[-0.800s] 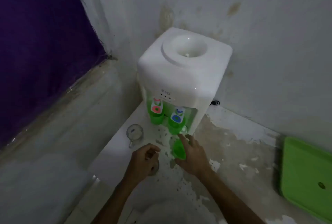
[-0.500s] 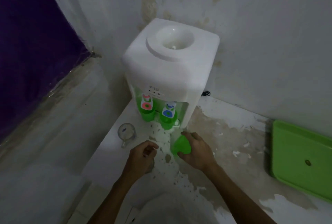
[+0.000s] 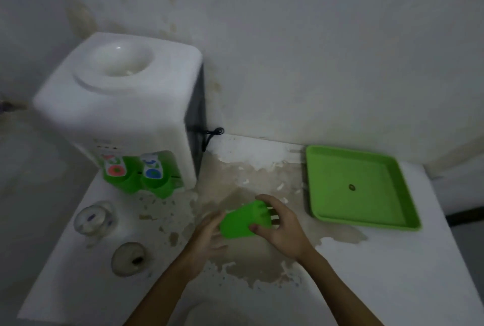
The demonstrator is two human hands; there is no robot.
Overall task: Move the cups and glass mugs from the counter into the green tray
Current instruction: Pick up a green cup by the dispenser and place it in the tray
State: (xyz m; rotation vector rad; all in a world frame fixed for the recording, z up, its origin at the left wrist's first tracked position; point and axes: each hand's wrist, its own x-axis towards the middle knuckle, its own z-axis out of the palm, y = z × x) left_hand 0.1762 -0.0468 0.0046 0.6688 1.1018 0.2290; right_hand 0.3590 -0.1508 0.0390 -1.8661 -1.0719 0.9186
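Note:
A green plastic cup is held tilted on its side above the middle of the counter, my right hand gripping it from the right. My left hand rests against the cup's left end with fingers spread. A glass mug stands on the counter at the left. In front of it sits a second glass mug, blurred. The green tray lies on the counter to the right, with only a small dark spot at its middle.
A white water dispenser with green taps stands at the back left against the wall, its black cord behind it. The counter has peeling, stained patches. The counter's left edge drops off beside the mugs.
My right hand has lifted the green cup away from the dispenser taps and carried it right, toward the tray. My left hand let go of the glass mug and moved to the cup.

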